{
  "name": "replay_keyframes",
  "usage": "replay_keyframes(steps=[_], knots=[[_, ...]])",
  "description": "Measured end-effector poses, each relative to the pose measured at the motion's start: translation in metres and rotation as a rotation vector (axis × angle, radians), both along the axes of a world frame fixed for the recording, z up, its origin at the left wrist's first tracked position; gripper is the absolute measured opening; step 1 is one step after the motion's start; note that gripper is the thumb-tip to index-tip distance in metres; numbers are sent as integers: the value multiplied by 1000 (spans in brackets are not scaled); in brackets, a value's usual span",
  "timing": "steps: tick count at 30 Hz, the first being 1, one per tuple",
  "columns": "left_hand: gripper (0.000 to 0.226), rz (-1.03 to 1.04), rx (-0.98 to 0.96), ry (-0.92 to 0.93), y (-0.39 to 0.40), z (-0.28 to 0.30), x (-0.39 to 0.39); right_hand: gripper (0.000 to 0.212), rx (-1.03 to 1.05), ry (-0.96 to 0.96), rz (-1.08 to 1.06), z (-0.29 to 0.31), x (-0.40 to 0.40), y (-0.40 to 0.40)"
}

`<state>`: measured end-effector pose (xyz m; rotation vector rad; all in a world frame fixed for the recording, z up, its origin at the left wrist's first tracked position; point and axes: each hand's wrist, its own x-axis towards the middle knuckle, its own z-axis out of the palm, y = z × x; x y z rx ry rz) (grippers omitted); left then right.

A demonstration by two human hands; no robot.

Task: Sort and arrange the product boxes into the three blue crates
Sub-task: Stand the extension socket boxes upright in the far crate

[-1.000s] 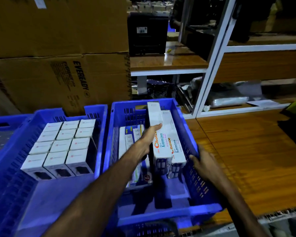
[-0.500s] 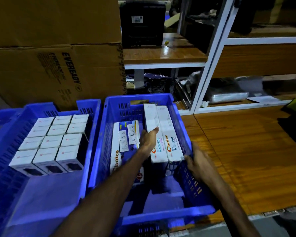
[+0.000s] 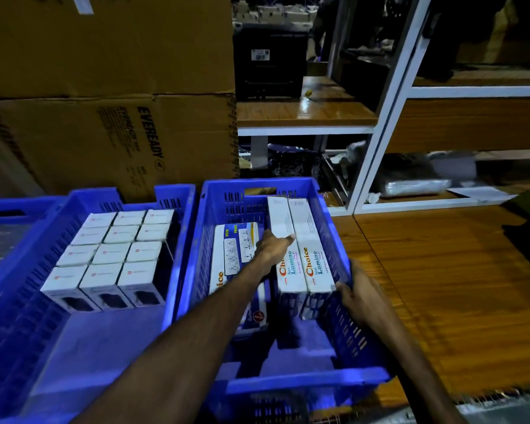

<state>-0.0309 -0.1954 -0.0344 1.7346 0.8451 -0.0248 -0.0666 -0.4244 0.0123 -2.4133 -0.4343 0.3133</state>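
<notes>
Status: mostly sorted, as far as the view shows.

Middle crate (image 3: 178, 197) — done by the look of it: a tidy grid of small white boxes (image 3: 114, 255), upright, packed toward the far end. The near half of its floor is bare, so there is room if more of that kind turn up.

Right crate (image 3: 361, 377) — in progress. Two long Choice Lumino boxes (image 3: 300, 249) stand on edge side by side along the right wall, touching each other. A flat extension-socket box (image 3: 236, 246) lies to their left; your forearm covers part of it.

Your left hand (image 3: 273, 247) rests on the left Lumino box, fingers fairly straight, pressing it toward its twin rather than gripping. Your right hand (image 3: 360, 289) is at the near right corner of the pair, fingers curled over the crate's right wall and touching the box end — whether it grips the wall or the box, I cannot tell for sure; it reads as a hold on the wall.

Far-left crate (image 3: 10, 206) — only a corner is in frame, contents unreadable.

No loose boxes show on the table (image 3: 441, 286). What's left, by my read: square up the Lumino pair, decide whether the flat box stays, check the far-left crate.
</notes>
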Motion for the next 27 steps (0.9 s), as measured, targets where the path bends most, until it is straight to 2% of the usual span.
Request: replay_keyframes(steps=[3, 7, 11, 14, 18, 21, 23, 25, 27], knots=[[93, -58, 23, -8, -1, 13, -13, 37, 0, 9, -18, -1, 0, 1], [64, -111, 51, -108, 1, 18, -28, 42, 1, 25, -54, -2, -1, 2], [50, -135, 91, -110, 8, 17, -36, 55, -10, 32, -53, 0, -3, 2], [30, -111, 224, -125, 15, 19, -45, 61, -28, -15, -36, 0, -4, 1], [20, -45, 361, -125, 28, 18, -67, 60, -16, -27, -47, -1, -4, 1], [36, -7, 545, -54, 33, 18, -85, 60, 19, -18, -64, -1, -3, 2], [39, -38, 653, 48, 36, 16, -92, 58, 74, 26, -86, -2, -2, 4], [46, -63, 641, 172, 36, 12, -94, 59, 129, 71, -103, -3, -1, 5], [73, -58, 546, 283, 33, 6, -91, 60, 167, 99, -112, -1, -3, 5]])
